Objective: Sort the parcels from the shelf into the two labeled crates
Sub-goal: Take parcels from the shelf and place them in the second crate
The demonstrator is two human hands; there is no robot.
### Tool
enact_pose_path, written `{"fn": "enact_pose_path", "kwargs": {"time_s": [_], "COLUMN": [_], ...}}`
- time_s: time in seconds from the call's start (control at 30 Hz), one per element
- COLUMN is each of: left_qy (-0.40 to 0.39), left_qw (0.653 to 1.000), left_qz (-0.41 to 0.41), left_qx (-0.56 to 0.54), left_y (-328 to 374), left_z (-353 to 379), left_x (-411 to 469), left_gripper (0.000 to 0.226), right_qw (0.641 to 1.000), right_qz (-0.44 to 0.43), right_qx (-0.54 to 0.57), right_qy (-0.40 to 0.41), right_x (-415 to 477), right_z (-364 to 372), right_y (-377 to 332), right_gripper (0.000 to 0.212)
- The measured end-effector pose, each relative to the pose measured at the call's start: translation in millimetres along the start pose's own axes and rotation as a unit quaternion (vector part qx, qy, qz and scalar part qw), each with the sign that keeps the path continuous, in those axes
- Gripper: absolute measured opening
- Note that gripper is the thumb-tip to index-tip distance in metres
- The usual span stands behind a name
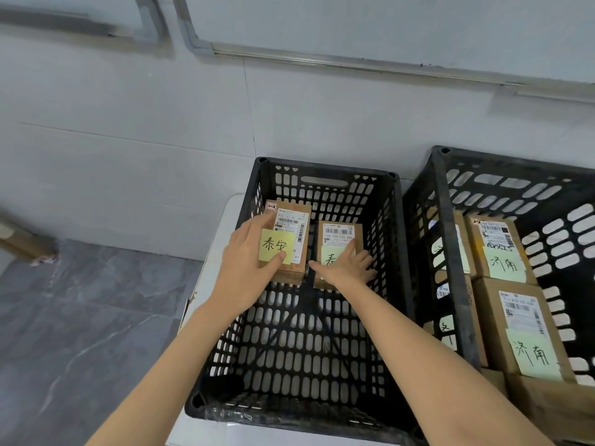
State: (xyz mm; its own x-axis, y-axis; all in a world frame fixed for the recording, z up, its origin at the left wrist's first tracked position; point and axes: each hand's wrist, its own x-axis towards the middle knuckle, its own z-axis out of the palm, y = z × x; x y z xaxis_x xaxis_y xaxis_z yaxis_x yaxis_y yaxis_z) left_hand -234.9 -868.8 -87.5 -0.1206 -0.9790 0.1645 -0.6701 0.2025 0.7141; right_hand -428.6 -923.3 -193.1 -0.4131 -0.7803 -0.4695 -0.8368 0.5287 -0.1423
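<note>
The placing step is in hand: two small parcels are being set down side by side at the far end of the black crate (323,168). Each is marked with a yellow note. The left parcel (294,220) is held just off the crate's left wall. The right parcel (338,235) is found just beside it, nearer the crate's middle, with a narrow gap between them. The rest of the crate's floor toward the near wall is seen bare.

The left parcel is gripped by the left hand (254,259). The thumb is pressed across its yellow note (273,244) and the fingers are wrapped round the side facing the crate's left wall. The right hand (346,265) is laid over the right parcel with fingers spread and fairly straight. It appears to be pressed or steadied rather than clutched, though whether the outer fingers are hooked over its edge cannot be told. Both forearms are stretched over the crate's near rim and angled inward.

To the right of the black crate, a second crate (450,252) is seen with several boxes (502,249) carrying green notes.

Next, both parcels would likely need to be released and the hands drawn up clear of the rim. A return to the shelf, which is not shown, would follow.
</note>
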Motion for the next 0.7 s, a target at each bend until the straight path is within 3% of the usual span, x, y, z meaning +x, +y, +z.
{"fn": "enact_pose_path", "kwargs": {"time_s": [0.1, 0.37, 0.5, 0.6, 0.7], "left_qy": [0.005, 0.006, 0.006, 0.010, 0.010], "left_qw": [1.000, 1.000, 1.000, 1.000, 1.000], "left_qz": [0.001, -0.015, -0.013, -0.010, -0.008], "left_qx": [-0.001, -0.005, -0.008, -0.017, -0.007], "left_y": [0.1, 10.8, 23.7, 29.2, 27.4], "left_z": [-1.7, -1.7, 2.4, 3.9, 2.6], "left_x": [-5.4, -8.1, -2.8, -0.3, 0.8], "left_gripper": [0.063, 0.060, 0.060, 0.059, 0.058], "right_qw": [1.000, 0.996, 0.989, 0.972, 0.949], "right_qz": [-0.010, -0.059, -0.129, -0.219, -0.277], "right_qx": [-0.001, 0.060, 0.066, -0.018, -0.125], "right_qy": [0.023, -0.017, 0.029, 0.082, 0.087], "right_x": [-1.0, 0.9, -7.9, -8.3, -2.9], "right_z": [-3.4, -65.2, -90.2, -107.0, -115.4], "right_y": [-1.2, 3.6, -7.1, -10.7, -12.3], "right_gripper": [0.122, 0.133, 0.142, 0.139, 0.134]}}
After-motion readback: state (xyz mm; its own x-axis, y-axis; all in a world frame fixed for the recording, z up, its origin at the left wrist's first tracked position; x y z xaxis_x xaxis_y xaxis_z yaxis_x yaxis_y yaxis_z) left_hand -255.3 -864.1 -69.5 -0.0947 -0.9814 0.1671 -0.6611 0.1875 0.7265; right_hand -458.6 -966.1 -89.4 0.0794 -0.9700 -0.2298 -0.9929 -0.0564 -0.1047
